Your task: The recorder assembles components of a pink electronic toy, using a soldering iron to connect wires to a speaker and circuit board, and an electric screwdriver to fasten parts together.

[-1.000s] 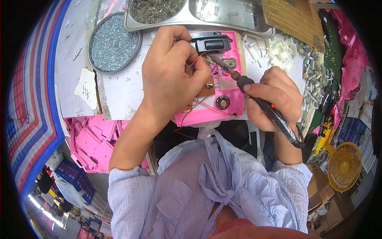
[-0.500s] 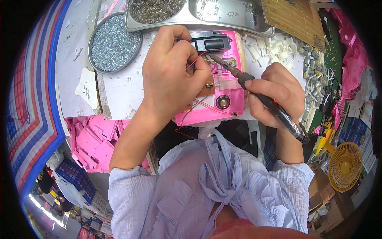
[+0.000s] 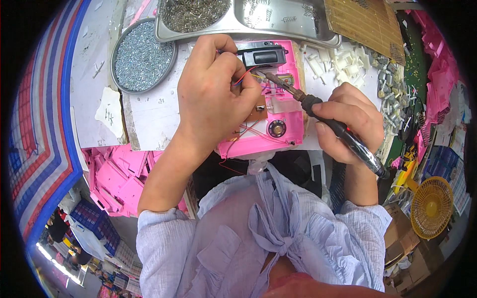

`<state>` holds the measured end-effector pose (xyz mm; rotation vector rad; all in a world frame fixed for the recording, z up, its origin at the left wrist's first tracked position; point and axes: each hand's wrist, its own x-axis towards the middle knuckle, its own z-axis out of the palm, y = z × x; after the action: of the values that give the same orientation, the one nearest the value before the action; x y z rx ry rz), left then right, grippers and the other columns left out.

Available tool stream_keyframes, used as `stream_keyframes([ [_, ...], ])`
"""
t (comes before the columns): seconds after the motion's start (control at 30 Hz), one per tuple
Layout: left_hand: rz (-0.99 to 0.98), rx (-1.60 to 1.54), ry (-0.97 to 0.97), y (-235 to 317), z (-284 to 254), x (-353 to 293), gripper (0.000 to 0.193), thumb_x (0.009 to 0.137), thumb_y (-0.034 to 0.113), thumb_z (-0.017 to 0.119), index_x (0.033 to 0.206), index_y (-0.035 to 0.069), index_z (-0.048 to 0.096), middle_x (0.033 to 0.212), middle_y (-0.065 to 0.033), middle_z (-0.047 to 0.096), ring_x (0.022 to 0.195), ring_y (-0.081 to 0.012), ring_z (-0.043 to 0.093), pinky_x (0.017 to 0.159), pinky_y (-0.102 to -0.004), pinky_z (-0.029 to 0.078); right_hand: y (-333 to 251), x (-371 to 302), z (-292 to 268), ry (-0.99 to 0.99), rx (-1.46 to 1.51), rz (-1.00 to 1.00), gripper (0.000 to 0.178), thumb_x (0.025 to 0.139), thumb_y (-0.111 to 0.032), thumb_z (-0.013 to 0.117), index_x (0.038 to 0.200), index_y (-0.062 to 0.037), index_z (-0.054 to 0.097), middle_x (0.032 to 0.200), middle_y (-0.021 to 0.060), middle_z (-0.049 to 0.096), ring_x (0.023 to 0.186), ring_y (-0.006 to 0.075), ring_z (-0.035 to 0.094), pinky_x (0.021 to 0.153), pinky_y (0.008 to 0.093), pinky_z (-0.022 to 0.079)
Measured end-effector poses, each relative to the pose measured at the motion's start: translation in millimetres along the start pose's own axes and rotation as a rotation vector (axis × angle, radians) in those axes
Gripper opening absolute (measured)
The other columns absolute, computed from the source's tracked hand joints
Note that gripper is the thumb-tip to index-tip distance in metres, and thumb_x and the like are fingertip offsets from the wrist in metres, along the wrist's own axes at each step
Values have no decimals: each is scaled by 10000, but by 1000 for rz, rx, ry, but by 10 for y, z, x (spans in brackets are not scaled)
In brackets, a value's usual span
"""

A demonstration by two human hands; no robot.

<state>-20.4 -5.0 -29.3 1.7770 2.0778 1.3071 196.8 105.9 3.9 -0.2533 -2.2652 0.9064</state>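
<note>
A pink plastic casing [image 3: 293, 119] lies on the worktable with coloured wires, a brown circuit board [image 3: 257, 113] and a round speaker-like part [image 3: 277, 128] in it. Across its far end sits a black part [image 3: 264, 57]. My left hand [image 3: 211, 89] is closed over the casing's left side, fingertips pinched beside thin red and blue wires; its fingers hide exactly what they hold. In my right hand [image 3: 350, 121] is a black-handled soldering iron [image 3: 343, 134]. The iron's tip points left into the casing, close to the wires just below the black part.
A round tray of small metal screws or pins [image 3: 144, 55] stands at the left. Behind the casing is a metal tray [image 3: 238, 31] with springs. White plastic parts [image 3: 348, 64], metal pieces [image 3: 390, 92] and cardboard [image 3: 367, 27] lie right; pink panels [image 3: 117, 176] pile at lower left.
The soldering iron and my right hand have shifted very slightly, the handle's back end a little lower and further right. My left hand keeps its pinch in nearly the same place.
</note>
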Motion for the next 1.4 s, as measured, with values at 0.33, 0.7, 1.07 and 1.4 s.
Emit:
stream_keyframes([
  [0.33, 10, -20, 34, 8, 26, 11, 156, 675, -16, 734, 716, -1, 585, 975, -106, 590, 701, -237, 603, 599, -357, 500, -23, -56, -76, 24, -31, -6, 259, 718, -26, 776, 974, -23, 736, 635, 41, 554, 549, 198, 514, 508, 315, 395],
  [0.7, -21, -17, 12, 24, 10, 7, 152, 687, -17, 742, 727, -1, 596, 992, -105, 588, 684, -218, 601, 585, -345, 505, -16, -79, -127, 46, -52, -21, 248, 744, -21, 767, 987, -3, 725, 644, 53, 571, 555, 201, 519, 513, 315, 396],
  [1.07, 64, 8, 78, 25, -34, -3, 177, 691, -1, 781, 784, 15, 631, 1027, -108, 602, 769, -249, 606, 628, -356, 512, -74, -152, -260, 106, -67, -49, 230, 778, -17, 753, 992, 47, 699, 683, 98, 615, 574, 225, 551, 523, 326, 426],
  [1.4, 329, 156, -294, 338, 131, 83, 205, 703, 160, 837, 877, 122, 737, 1095, -33, 636, 990, -252, 572, 883, -422, 374, -127, -420, -443, 211, -79, -9, 269, 761, 14, 742, 1019, 64, 684, 706, 113, 631, 596, 223, 564, 552, 321, 435],
])
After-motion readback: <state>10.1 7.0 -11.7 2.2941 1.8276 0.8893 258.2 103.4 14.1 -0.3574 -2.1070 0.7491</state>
